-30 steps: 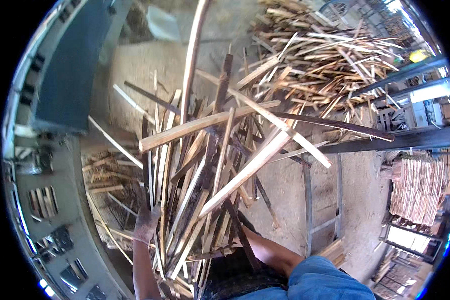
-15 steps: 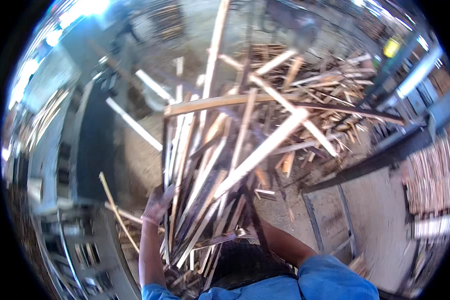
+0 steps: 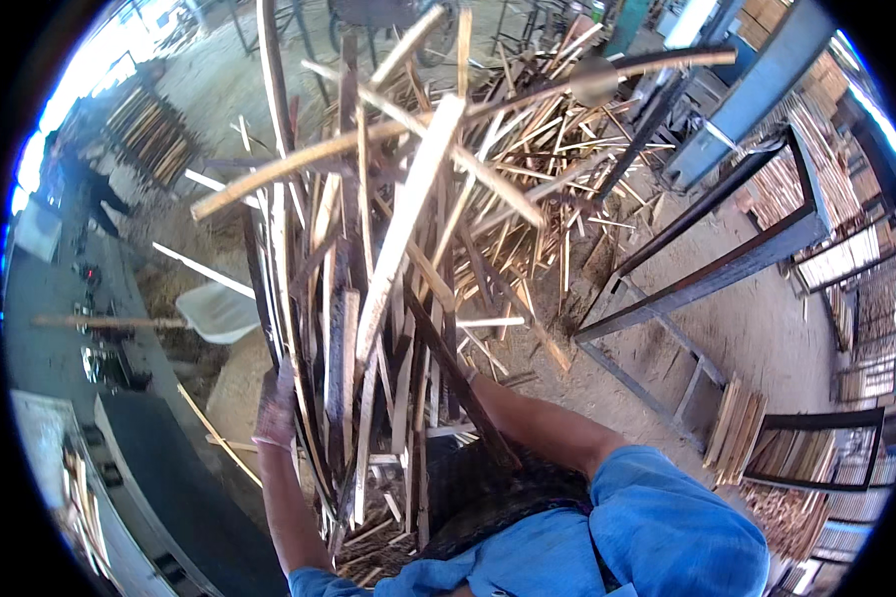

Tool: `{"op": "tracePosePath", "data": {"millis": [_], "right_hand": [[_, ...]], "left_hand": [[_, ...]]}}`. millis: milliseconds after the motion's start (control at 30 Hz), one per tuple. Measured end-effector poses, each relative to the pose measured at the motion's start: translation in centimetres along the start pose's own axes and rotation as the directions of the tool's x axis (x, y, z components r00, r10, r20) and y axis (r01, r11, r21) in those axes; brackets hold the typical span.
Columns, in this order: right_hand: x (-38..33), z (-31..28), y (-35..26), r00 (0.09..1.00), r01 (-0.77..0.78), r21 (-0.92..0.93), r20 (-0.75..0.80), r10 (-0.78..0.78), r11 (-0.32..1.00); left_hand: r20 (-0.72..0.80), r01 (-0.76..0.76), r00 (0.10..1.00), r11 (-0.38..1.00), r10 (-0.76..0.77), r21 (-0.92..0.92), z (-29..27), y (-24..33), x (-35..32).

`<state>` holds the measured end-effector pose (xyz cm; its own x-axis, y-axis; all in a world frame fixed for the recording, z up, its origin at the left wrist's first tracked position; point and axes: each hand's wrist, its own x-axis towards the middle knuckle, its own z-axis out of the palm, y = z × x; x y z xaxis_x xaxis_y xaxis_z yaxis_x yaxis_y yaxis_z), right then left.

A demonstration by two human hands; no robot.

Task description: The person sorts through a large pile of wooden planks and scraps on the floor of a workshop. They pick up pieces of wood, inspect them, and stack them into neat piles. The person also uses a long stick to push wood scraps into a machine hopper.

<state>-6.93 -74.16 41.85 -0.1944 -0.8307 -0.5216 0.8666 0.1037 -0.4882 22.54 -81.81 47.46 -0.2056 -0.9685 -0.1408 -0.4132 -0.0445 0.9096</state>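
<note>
Head view: held roughly upright before the torso, a loose bundle of wooden strips (image 3: 349, 338). Clasped along its left edge by the gloved left hand (image 3: 277, 408), with fingers closed on the outer strips, seemingly to check splaying. Braced opposite by the right forearm (image 3: 548, 423); could not tell the grip of the right hand, mostly hidden behind the wood. Kept close to the dark apron (image 3: 468, 493), probably to share weight with the body. Logged across the upper ends: one long curved strip (image 3: 309, 159) and one broad pale strip (image 3: 408, 229), apparently borne by the bundle alone. Noted beyond: a heap of strips (image 3: 587, 149) on the floor; rightward, a dark frame (image 3: 707, 274); leftward, a white shovel (image 3: 219, 313).
</note>
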Motion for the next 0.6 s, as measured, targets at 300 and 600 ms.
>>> {"op": "tracePosePath", "data": {"millis": [300,600], "right_hand": [[5.2,2.3,-17.1,0.913,0.408,0.053,0.007,-0.409,0.912],[20.7,-4.2,-45.8,0.729,0.660,0.053,-0.284,-0.622,0.749]], "left_hand": [[0.280,-0.557,0.830,0.742,0.483,0.372,4.6,10.6,12.2],[0.412,-0.244,0.867,0.960,0.280,-0.138,33.4,34.9,33.5]]}}
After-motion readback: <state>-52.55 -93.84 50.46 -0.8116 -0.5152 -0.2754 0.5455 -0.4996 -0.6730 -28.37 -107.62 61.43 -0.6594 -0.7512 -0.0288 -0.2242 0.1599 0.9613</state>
